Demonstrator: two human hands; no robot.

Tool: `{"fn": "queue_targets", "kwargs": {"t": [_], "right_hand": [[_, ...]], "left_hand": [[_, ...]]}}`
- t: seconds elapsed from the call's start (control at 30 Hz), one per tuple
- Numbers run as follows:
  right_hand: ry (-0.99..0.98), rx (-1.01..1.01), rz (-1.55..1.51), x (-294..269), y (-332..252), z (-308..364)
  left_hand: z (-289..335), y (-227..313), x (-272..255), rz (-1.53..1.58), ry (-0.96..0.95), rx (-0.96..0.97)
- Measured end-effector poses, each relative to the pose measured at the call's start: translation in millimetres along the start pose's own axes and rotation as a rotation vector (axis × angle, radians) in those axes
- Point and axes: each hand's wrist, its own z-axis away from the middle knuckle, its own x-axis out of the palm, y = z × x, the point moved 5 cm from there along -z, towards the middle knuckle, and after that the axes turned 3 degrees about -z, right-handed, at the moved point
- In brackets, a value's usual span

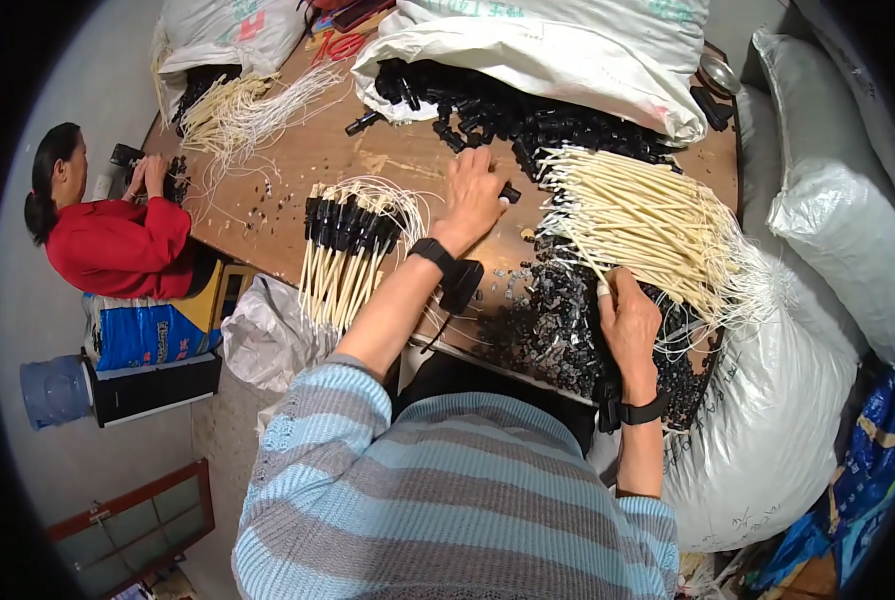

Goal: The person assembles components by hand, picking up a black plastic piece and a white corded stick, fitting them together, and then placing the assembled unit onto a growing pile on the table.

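Note:
My left hand (476, 197) is over the table at the near edge of a heap of black plastic fittings (548, 125), its fingers reaching to the heap and its thumb apart. One loose black fitting (510, 191) is right beside that thumb; whether they touch is unclear. Closed near the table's front, my right hand (630, 320) pinches the end of a thin cream stick (588, 258). Beyond it lies a thick bundle of cream sticks (648, 220) with white strings. Left of my left forearm, cream sticks fitted with black heads (353, 225) lie in a row.
Small dark pieces (558, 320) cover the table's front right. A white sack (568, 55) spills fittings at the back. Full sacks (768, 430) stand on the right. Across the left end, a person in red (118, 245) works near more stringed sticks (228, 115). Red scissors (340, 47) lie behind.

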Motion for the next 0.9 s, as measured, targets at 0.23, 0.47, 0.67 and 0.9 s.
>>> {"fn": "queue_targets", "kwargs": {"t": [0.23,0.47,0.67,0.9], "right_hand": [[-0.035,0.034,-0.375,5.0,-6.2,8.4],[-0.087,-0.047,-0.204,4.4,-22.3,13.4],[-0.078,-0.241,0.149,-8.1,-51.5,14.1],[0.076,-0.017,-0.047,-28.4,-13.5,2.8]], "left_hand": [[32.2,22.6,-23.2,0.767,-0.438,-0.292],[42.2,37.6,-33.0,0.748,-0.386,-0.149],[48.0,63.2,-39.7,0.694,-0.193,0.152],[30.0,88.8,-92.7,0.457,-0.158,0.247]]}}
